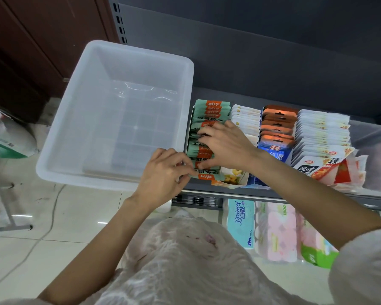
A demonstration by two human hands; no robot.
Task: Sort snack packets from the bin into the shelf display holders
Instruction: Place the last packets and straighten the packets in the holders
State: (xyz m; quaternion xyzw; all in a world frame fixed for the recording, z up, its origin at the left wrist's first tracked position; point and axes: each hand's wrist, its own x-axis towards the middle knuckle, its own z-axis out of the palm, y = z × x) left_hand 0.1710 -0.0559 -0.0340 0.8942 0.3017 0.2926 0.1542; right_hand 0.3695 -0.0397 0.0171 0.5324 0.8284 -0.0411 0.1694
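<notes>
The green-and-orange snack packets (pixel 209 119) stand on edge in a row inside the leftmost display holder (pixel 188 137) on the shelf (pixel 207 188), just right of the bin. My left hand (pixel 163 170) is at the near end of that row, fingers curled, pinching the front packet (pixel 209 176) by its left edge. My right hand (pixel 227 146) lies across the middle of the same row, fingers bent and spread over the packet tops, thumb down against the nearer packets; I cannot tell whether it grips any single packet or only presses them.

To the right of this row, in order: a row of white packets (pixel 246 117), a blue holder (pixel 273 153) with orange-topped packets (pixel 277 122), then a longer row of white packets with red print (pixel 321 137), the nearest ones leaning forward.

The translucent white bin (pixel 110 119) sits at the left end of the shelf, its near corner overhanging; its inside shows only bare plastic. Tissue packs (pixel 241 223) stand on the lower level beneath the shelf. Pale tiled floor (pixel 53 238) lies below, with a thin cable (pixel 51 219) running across it
</notes>
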